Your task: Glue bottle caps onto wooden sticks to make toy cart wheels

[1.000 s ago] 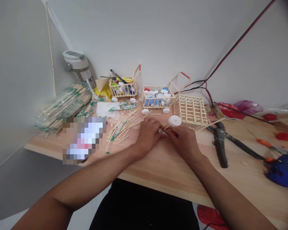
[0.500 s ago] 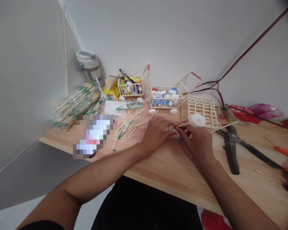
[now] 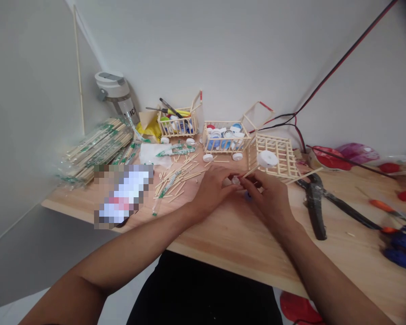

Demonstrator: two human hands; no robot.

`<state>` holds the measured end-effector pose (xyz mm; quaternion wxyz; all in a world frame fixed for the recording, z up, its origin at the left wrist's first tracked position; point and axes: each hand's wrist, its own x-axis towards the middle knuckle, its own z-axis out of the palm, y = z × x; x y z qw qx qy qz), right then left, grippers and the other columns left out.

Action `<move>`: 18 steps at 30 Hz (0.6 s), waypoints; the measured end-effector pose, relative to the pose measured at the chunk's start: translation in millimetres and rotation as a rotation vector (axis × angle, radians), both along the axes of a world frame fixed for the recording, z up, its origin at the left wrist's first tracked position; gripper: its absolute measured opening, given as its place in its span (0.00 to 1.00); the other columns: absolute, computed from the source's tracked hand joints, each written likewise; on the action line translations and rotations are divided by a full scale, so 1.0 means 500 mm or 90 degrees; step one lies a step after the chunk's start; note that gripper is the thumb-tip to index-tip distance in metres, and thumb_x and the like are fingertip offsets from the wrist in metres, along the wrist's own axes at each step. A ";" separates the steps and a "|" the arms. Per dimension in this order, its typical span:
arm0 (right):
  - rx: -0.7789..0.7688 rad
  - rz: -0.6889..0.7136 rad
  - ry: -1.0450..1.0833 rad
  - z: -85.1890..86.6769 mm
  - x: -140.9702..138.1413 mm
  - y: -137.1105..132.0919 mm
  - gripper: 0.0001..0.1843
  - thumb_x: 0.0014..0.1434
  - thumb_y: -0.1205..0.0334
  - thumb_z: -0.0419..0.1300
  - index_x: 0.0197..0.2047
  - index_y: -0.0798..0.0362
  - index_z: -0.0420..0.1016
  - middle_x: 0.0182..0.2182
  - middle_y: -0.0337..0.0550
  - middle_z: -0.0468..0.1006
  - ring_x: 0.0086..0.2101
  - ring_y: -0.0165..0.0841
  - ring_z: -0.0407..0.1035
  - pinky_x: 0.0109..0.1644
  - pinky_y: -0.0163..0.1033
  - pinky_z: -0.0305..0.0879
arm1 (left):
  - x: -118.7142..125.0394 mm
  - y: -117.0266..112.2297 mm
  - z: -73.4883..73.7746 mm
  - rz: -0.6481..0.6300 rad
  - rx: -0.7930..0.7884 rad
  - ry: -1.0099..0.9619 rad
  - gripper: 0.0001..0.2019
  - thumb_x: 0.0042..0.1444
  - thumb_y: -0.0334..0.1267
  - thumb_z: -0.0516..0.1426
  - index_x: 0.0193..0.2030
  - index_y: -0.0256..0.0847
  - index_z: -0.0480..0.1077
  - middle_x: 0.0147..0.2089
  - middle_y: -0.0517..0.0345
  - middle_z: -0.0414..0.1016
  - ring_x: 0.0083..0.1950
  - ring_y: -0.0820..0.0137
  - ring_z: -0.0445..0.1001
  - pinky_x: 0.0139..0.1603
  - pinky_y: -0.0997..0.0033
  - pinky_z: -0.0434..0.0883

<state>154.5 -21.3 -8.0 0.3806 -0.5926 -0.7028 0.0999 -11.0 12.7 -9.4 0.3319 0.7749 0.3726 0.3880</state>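
My left hand (image 3: pixel 210 190) and my right hand (image 3: pixel 265 198) meet near the middle of the wooden table (image 3: pixel 230 239). The left fingertips pinch a small white plastic piece (image 3: pixel 236 180). My right fingers hold a thin wooden stick (image 3: pixel 252 171) that has a white round cap wheel (image 3: pixel 267 159) on its far end. A blue cap (image 3: pixel 247 196) sits just below the right fingers, partly hidden by them. The stick's near end is hidden between my fingers.
Behind my hands stand several stick-built carts (image 3: pixel 226 137) holding bottle caps, and a wooden lattice frame (image 3: pixel 274 155). Loose sticks (image 3: pixel 176 178) and wrapped chopstick bundles (image 3: pixel 98 151) lie left. Black pliers (image 3: pixel 314 207) and a blue glue gun (image 3: pixel 404 246) lie right.
The white wheel on its stick has swung up and right, away from my left hand. The blue cap now shows below my right hand. The whole view has shifted slightly.
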 end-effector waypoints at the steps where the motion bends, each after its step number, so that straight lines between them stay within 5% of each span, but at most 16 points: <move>1: 0.002 0.000 -0.001 0.000 0.000 0.000 0.09 0.60 0.59 0.57 0.32 0.51 0.76 0.26 0.39 0.79 0.24 0.30 0.69 0.30 0.35 0.62 | 0.000 0.001 -0.001 -0.005 0.001 -0.001 0.12 0.54 0.40 0.63 0.46 0.42 0.76 0.47 0.58 0.79 0.51 0.65 0.72 0.56 0.63 0.65; 18: 0.053 0.015 -0.045 0.003 0.002 0.000 0.09 0.59 0.59 0.58 0.29 0.51 0.74 0.22 0.37 0.75 0.24 0.30 0.67 0.29 0.36 0.59 | -0.004 0.004 -0.019 -0.031 0.085 0.068 0.12 0.57 0.34 0.60 0.48 0.40 0.73 0.48 0.54 0.77 0.51 0.63 0.71 0.56 0.62 0.64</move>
